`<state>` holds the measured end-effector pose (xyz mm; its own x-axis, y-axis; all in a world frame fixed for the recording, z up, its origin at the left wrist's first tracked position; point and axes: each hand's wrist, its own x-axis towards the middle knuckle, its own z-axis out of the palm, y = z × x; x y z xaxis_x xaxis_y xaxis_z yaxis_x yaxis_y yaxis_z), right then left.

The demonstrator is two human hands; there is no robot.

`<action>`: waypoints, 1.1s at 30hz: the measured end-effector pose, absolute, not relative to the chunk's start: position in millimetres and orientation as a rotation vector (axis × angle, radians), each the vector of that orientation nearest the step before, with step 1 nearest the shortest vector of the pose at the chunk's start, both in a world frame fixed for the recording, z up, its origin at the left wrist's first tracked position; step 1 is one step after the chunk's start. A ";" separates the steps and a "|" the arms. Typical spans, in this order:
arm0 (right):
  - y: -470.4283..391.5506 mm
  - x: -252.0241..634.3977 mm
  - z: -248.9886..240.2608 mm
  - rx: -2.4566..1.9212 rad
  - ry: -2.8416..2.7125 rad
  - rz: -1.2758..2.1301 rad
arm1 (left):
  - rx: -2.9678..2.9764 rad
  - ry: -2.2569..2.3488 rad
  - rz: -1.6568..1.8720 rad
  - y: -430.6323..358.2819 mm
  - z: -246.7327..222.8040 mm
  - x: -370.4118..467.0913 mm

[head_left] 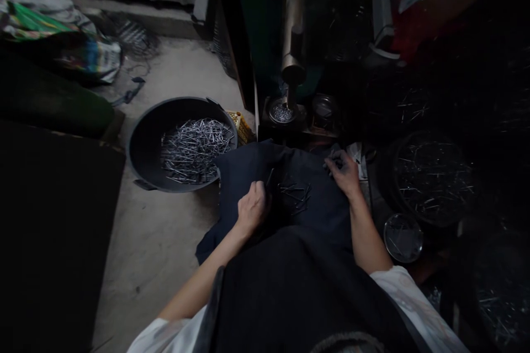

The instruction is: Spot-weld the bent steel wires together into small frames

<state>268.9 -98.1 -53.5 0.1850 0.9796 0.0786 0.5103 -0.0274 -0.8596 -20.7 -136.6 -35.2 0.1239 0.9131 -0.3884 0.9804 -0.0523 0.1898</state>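
Observation:
A dark cloth (327, 198) lies across my lap, with several thin metal pins (296, 193) loose in its middle. On the left side of the cloth, my left hand (253, 205) is closed around a thin dark piece that sticks up past the fingers. My right hand (343, 171) is at the cloth's upper right, its fingers bent round small dark pieces too dim to make out. Left of the cloth, a black tub (144, 143) holds a heap of long metal pins (196, 149).
A machine with a metal shaft (293, 60) stands ahead, above a small dish of metal bits (282, 112). Dark containers of pins (434, 176) and a round clear dish (403, 238) are on the right. A yellow crate (241, 126) sits behind the tub; sacks (91, 55) lie upper left.

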 end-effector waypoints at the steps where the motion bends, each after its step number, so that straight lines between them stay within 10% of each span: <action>1: -98.2 269.1 -53.4 -1.657 -1.439 0.725 | 2.000 1.837 -0.198 -134.3 -36.8 -27.2; 23: -101.4 269.7 -51.0 -1.695 -1.430 0.641 | 1.936 1.673 -0.355 -138.1 -23.5 -66.2; 33: -94.9 229.6 -22.0 -1.348 -0.971 1.211 | 1.339 1.478 0.725 -120.7 -22.9 -66.8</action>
